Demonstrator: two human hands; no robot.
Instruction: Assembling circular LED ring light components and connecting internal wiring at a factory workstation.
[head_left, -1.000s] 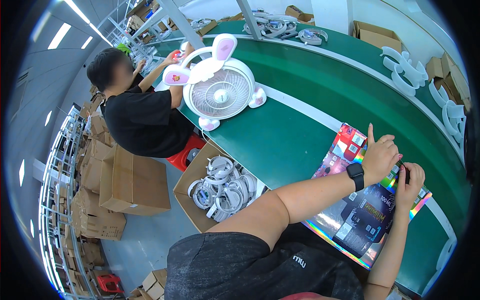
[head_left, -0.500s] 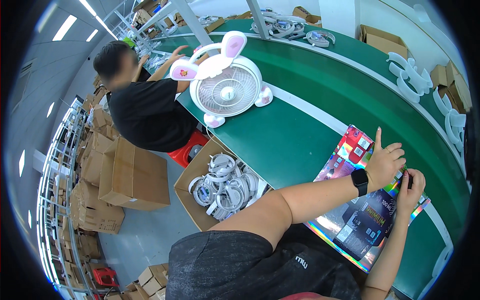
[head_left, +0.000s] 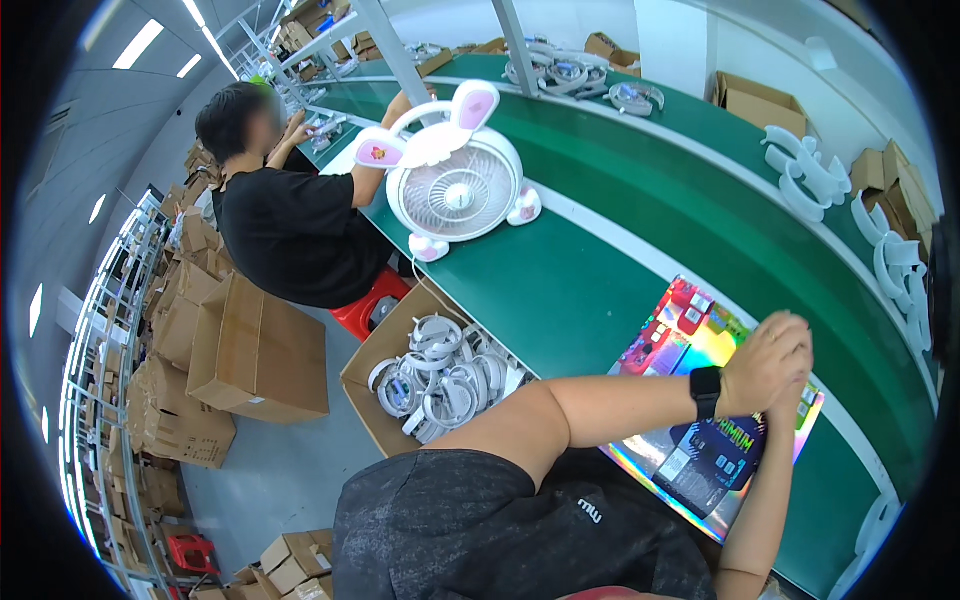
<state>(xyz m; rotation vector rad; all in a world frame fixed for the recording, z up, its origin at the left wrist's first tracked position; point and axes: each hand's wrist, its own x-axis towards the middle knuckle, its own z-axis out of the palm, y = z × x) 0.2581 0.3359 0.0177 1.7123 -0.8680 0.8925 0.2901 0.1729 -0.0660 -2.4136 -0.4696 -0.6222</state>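
My left hand, with a black watch on its wrist, is closed, its fingers curled together over my right hand. Whatever it may hold is hidden. Only the back edge of my right hand shows below it; its fingers are covered. Both hands are over the right side of a flat, shiny, multicoloured printed package, which rests on the green work surface by my body. Dark and rainbow-coloured print covers the package's lower part.
A white rabbit-eared fan stands left of the package. Below it, an open carton holds several white ring-shaped parts. A co-worker in black sits at left. Curved white parts lie across the green belt.
My left hand's raised index finger has folded down, and my hands have come together. The small dark thing earlier in my right hand is now hidden. The co-worker's arms have shifted.
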